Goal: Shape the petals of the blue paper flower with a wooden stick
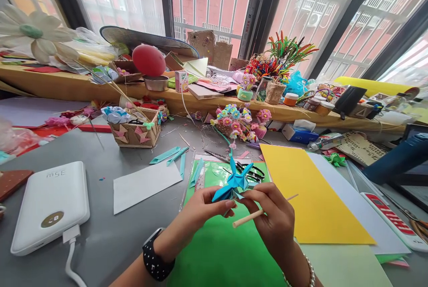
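Over the green sheet, a blue folded-paper flower with pointed petals is held between both hands. My left hand grips its lower left petal between thumb and fingers. The fingertips of my right hand pinch the flower's lower right edge. That same hand also keeps a thin wooden stick across its fingers, with the blunt end pointing left. Black-handled scissors lie just behind the flower, partly hidden by it. Several folded light-blue paper strips rest to the left, by a white paper sheet.
A white power bank with a cable lies at the left. Yellow paper covers the right side, near a calculator. Behind stand a cardboard basket and pipe-cleaner flowers, below a cluttered ledge.
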Tool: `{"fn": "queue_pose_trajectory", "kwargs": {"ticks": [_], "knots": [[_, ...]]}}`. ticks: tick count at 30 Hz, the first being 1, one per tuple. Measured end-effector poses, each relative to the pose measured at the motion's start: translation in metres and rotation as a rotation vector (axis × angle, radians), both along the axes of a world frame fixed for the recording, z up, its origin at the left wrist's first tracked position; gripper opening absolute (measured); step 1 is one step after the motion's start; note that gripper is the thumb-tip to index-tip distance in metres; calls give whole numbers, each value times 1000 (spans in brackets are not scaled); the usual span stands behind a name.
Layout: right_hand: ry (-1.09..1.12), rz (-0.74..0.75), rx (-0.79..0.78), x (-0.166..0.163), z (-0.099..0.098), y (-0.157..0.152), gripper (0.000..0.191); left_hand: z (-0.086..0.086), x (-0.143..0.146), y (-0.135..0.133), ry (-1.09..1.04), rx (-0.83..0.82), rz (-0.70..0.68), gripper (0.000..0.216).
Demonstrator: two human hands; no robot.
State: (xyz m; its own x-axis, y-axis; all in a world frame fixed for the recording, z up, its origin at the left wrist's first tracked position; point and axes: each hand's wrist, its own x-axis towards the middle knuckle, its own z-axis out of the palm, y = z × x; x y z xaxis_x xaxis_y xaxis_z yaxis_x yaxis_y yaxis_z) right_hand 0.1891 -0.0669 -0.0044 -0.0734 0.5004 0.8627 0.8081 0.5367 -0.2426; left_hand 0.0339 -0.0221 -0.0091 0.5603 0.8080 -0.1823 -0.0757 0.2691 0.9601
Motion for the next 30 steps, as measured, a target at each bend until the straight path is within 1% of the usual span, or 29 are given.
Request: {"fn": "queue_pose_trajectory", "kwargs": {"ticks": [5, 11, 14, 19, 20, 22, 24, 27, 29, 30], "knots": [[-8, 1, -9, 2, -3, 3, 13, 0, -1, 1, 35, -7, -7, 22], [48, 10, -49, -1, -4, 4, 12, 3, -1, -2, -29, -34, 29, 23], [51, 11, -44, -4, -5, 5, 14, 3, 0, -2, -53, -29, 27, 24], [65, 35, -64, 0, -8, 5, 8, 2, -5, 5, 32, 43, 35, 22], [69, 26, -75, 2, -8, 6, 9, 3, -7, 7, 48, 50, 37, 23], [92, -31, -102, 8, -9, 7, 17, 5, -12, 10, 61, 67, 30, 24], [41, -61, -125, 12, -9, 9, 22, 7, -15, 12, 57, 89, 16, 26], [-34, -39, -121, 14, -10, 11, 15, 6, -18, 12, 43, 126, -18, 34], [-49, -10, -107, 13, -11, 12, 10, 4, -18, 12, 73, 203, -20, 41], [-49, 4, -106, 12, -12, 12, 9, 3, -18, 11, 112, 266, 3, 41]]}}
